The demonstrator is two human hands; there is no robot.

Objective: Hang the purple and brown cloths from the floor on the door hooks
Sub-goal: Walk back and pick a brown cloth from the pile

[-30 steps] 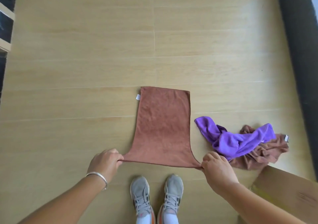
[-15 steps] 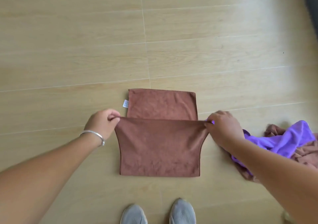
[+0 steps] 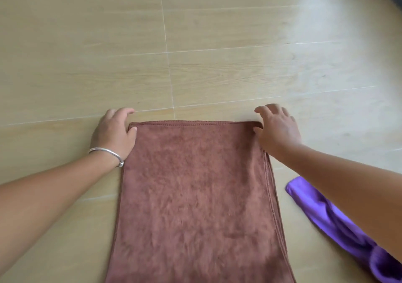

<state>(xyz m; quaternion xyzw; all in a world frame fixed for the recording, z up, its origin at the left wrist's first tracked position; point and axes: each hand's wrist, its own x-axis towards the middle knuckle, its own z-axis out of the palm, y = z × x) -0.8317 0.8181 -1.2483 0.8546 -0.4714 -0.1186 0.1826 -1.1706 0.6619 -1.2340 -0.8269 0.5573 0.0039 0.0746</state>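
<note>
1. Two hands reach forward, one at each far corner of the brown cloth [image 3: 195,195], which lies flat and doubled on the floor [image 3: 217,54].
2. Left hand [image 3: 114,131], bracelet [image 3: 107,155] at the wrist, rests there with loosely bent fingers, gripping nothing.
3. Right hand [image 3: 277,128] hovers, fingers spread.
4. One purple cloth [image 3: 322,213] lies beside the brown one, under the right forearm.

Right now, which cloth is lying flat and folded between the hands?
The brown cloth, spread flat between both hands; the purple cloth lies bunched to its right.
</note>
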